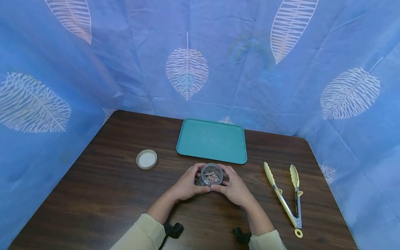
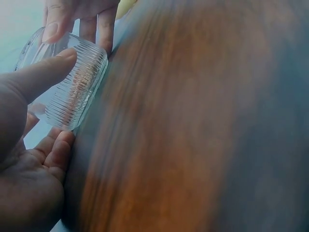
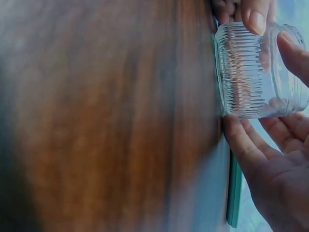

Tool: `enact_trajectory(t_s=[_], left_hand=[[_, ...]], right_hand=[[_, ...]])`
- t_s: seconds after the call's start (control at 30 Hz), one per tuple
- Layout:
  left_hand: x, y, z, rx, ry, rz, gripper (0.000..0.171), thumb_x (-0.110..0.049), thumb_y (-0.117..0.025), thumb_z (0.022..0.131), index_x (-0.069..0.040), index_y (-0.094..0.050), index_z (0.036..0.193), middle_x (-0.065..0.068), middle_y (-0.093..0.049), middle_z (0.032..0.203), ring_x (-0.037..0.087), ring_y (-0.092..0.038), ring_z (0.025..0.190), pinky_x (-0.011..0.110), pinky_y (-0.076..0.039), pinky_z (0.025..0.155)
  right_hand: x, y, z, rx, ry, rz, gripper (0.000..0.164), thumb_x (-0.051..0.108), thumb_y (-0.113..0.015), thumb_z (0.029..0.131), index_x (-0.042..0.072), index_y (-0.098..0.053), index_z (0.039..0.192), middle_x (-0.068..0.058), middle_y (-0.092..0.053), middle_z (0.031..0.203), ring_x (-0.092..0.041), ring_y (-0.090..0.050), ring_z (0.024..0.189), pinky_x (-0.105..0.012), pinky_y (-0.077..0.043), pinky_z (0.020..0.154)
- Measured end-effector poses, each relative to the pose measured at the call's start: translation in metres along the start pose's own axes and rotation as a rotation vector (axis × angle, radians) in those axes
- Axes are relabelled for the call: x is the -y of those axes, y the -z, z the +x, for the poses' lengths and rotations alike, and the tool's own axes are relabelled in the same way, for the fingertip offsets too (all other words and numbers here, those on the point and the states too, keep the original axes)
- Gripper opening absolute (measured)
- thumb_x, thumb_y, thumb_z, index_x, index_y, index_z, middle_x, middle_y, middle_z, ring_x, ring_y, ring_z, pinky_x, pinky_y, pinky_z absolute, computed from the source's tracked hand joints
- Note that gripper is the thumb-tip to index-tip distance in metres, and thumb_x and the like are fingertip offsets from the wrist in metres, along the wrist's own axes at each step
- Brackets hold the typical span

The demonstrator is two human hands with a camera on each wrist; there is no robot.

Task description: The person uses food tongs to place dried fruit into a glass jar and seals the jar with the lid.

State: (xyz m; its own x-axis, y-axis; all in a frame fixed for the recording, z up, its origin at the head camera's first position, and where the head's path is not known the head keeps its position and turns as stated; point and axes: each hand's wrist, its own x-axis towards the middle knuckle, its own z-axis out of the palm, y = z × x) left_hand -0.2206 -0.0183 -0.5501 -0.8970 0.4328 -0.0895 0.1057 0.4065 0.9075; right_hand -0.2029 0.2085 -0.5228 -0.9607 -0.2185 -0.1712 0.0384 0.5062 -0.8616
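An uncapped clear glass jar (image 1: 203,173) with ribbed sides stands upright on the dark wooden table. Thin brownish pieces (image 1: 211,177) lie in its bottom; their kind cannot be made out. From the left my left hand (image 1: 186,184) holds the jar, its thumb along the near side and its fingers around the far side. My right hand (image 1: 236,188) grips it the same way from the right. Both wrist views show the ribbed glass (image 2: 89,72) between thumbs and fingers, its base down at the tabletop (image 3: 120,121).
A round lid (image 1: 147,159) lies to the left with its pale inside up. Behind the jar is a teal tray (image 1: 212,140). Spread tongs (image 1: 285,205) with cream tips lie at the right. Blue cloth (image 1: 234,80) with white leaf prints hangs around the table.
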Motion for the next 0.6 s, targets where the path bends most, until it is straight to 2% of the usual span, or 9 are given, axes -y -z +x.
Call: enact_trajectory(t_s=[0.23, 0.43, 0.6], left_hand=[[0.003, -0.001, 0.0, 0.001, -0.007, 0.011, 0.086, -0.031, -0.089, 0.093, -0.019, -0.041, 0.164, 0.014, -0.05, 0.161, 0.032, -0.057, 0.138, 0.054, -0.05, 0.114], [0.001, 0.005, -0.006, -0.002, 0.078, -0.062, 0.087, -0.032, -0.09, 0.091, -0.014, -0.045, 0.164, 0.014, -0.053, 0.16, 0.034, -0.057, 0.141, 0.058, -0.049, 0.117], [0.0, 0.017, -0.019, -0.012, 0.138, -0.119, 0.082, -0.035, -0.087, 0.094, -0.013, -0.047, 0.162, 0.011, -0.055, 0.162, 0.034, -0.058, 0.143, 0.056, -0.049, 0.119]], right_hand=[[-0.002, -0.001, -0.001, 0.004, 0.011, 0.035, 0.081, 0.014, -0.085, 0.094, 0.019, -0.045, 0.164, -0.01, -0.049, 0.158, -0.035, -0.052, 0.151, -0.046, -0.056, 0.115], [-0.001, -0.003, -0.002, 0.005, 0.025, 0.027, 0.079, 0.013, -0.084, 0.096, 0.019, -0.045, 0.164, -0.01, -0.05, 0.156, -0.035, -0.055, 0.148, -0.048, -0.056, 0.115], [0.001, -0.002, -0.005, -0.001, 0.03, 0.022, 0.079, 0.015, -0.083, 0.097, 0.018, -0.044, 0.165, -0.011, -0.049, 0.158, -0.036, -0.054, 0.149, -0.051, -0.054, 0.116]])
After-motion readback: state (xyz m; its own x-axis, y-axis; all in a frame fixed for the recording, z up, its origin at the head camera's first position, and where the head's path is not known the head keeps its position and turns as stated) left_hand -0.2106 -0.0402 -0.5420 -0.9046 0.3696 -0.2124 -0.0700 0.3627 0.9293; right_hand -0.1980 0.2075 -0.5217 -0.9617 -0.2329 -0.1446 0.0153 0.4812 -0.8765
